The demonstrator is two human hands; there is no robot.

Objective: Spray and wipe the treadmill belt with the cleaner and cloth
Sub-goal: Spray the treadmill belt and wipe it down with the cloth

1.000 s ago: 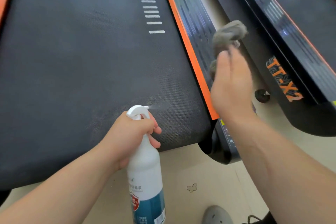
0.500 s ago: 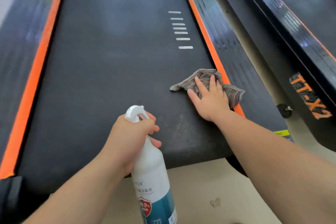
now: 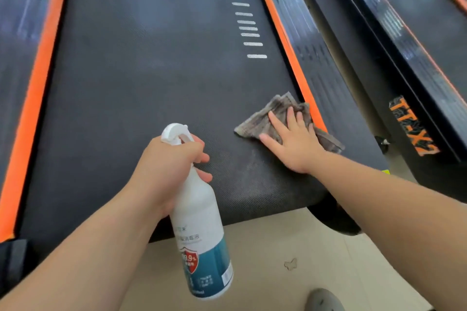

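Note:
The black treadmill belt (image 3: 141, 88) fills the middle of the view, with white dashes at its far right. My left hand (image 3: 166, 166) grips the neck of a white and teal spray bottle (image 3: 202, 230), held upright over the belt's near end, fingers at the trigger. My right hand (image 3: 294, 144) lies flat, fingers spread, pressing a grey cloth (image 3: 265, 118) onto the belt by the right orange strip. A pale damp patch (image 3: 255, 171) shows on the belt just below the cloth.
Orange strips (image 3: 285, 43) and dark side rails (image 3: 326, 78) border the belt on both sides. A second treadmill (image 3: 414, 63) marked in orange letters stands close on the right. Beige floor (image 3: 303, 247) lies at the belt's near end, with a grey shoe tip (image 3: 323, 300).
One second ago my right hand held the bunched cloth in the air over the right rail. It came down onto the belt, and now presses the cloth flat. The bottle has hardly moved.

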